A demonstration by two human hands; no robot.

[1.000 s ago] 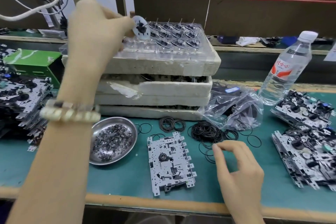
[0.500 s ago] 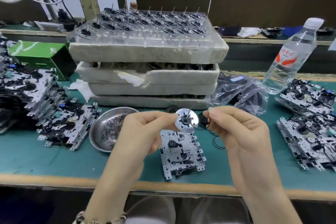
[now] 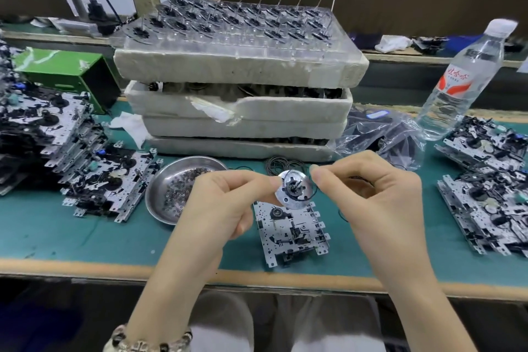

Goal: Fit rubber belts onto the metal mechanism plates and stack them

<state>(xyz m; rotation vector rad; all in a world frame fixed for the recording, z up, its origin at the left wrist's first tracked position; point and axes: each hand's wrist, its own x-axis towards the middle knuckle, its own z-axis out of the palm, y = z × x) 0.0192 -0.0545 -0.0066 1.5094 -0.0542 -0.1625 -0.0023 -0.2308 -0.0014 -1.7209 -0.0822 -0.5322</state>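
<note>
My left hand [image 3: 220, 203] pinches a round silver flywheel [image 3: 293, 190] with a black hub and pin, held in the air above the bench. My right hand [image 3: 371, 194] pinches a thin black rubber belt [image 3: 313, 191] that loops round the wheel's right rim. Directly below them a bare metal mechanism plate [image 3: 293, 233] lies flat on the green mat. More loose belts [image 3: 281, 164] lie behind the wheel. Stacks of mechanism plates sit at the left [image 3: 57, 134] and the right [image 3: 491, 188].
Stacked foam trays [image 3: 240, 111] topped by a clear tray of flywheels [image 3: 243, 23] stand behind. A steel dish of small washers [image 3: 177, 188] sits left of centre. A plastic bag of belts [image 3: 380, 137] and a water bottle [image 3: 463, 77] stand at the right; a green box [image 3: 65, 71] at the left.
My left hand took a flywheel from the top tray and brought it down to the middle. My right hand lifted a belt from the pile and now stretches it round the wheel.
</note>
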